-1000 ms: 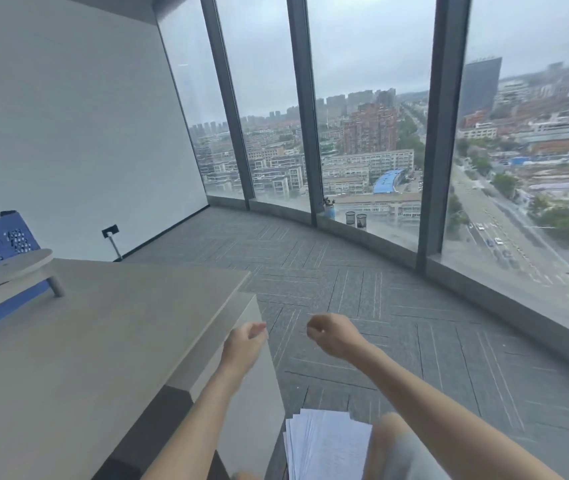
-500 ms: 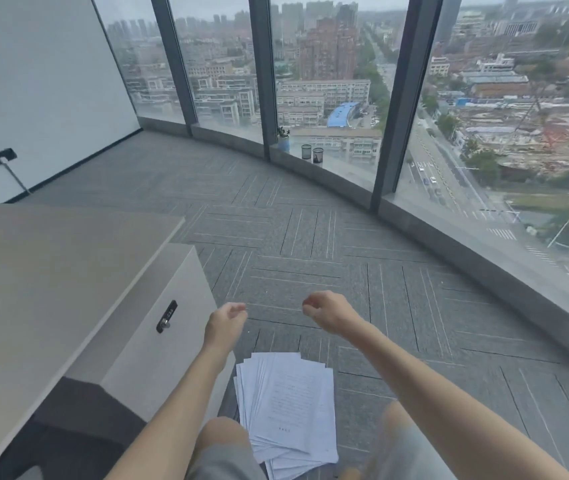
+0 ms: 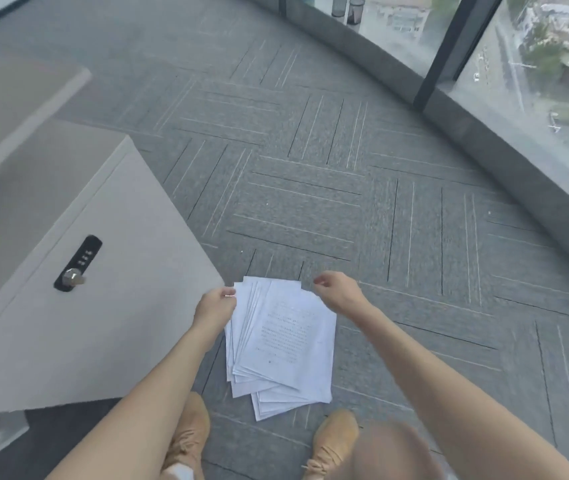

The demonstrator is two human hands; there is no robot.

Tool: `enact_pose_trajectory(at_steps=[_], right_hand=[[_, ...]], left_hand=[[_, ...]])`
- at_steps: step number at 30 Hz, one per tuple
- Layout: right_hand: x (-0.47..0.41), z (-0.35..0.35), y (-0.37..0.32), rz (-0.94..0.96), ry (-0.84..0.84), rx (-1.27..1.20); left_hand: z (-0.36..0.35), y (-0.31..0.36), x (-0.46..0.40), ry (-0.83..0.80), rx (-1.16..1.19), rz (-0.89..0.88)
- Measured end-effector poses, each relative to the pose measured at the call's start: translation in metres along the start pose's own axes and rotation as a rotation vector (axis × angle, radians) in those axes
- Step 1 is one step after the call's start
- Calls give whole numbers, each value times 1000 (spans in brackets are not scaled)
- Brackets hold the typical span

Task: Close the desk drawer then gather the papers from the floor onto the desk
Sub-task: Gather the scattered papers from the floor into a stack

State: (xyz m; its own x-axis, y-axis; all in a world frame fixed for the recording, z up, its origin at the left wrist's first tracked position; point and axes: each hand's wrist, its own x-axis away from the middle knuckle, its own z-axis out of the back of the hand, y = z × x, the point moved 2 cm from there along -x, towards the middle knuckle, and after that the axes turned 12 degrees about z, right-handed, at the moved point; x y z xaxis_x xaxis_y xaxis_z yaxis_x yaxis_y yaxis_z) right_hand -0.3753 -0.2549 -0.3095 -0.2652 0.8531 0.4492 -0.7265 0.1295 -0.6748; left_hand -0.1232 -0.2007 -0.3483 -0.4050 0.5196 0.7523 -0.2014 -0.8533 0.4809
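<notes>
Item: my left hand [image 3: 214, 306], fingers curled, tips pinching the far left corner of the papers [image 3: 281, 344]. My right hand [image 3: 336, 294], loosely curled at the far right corner; whether it grips a sheet I cannot tell.

Change: a second ago both hands hung at desk height; they have dropped to the stack as I bent. I judge gathering begun.

Papers: fanned stack on grey carpet [image 3: 345, 188], between my shoes [image 3: 335, 441]. Left of papers: drawer front [image 3: 110, 306] with combination lock [image 3: 78, 263], apparently shut; desk top [image 3: 2, 98] beyond. Right of papers: curved window [image 3: 532, 64].
</notes>
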Motion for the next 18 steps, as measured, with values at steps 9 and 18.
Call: enact_pose_trajectory(at_steps=[9, 18], right_hand=[[-79, -69, 88, -206, -40, -113], [-114, -149, 171, -369, -166, -32]], left_hand=[[-47, -61, -95, -36, -194, 139], [-89, -112, -176, -88, -320, 233]])
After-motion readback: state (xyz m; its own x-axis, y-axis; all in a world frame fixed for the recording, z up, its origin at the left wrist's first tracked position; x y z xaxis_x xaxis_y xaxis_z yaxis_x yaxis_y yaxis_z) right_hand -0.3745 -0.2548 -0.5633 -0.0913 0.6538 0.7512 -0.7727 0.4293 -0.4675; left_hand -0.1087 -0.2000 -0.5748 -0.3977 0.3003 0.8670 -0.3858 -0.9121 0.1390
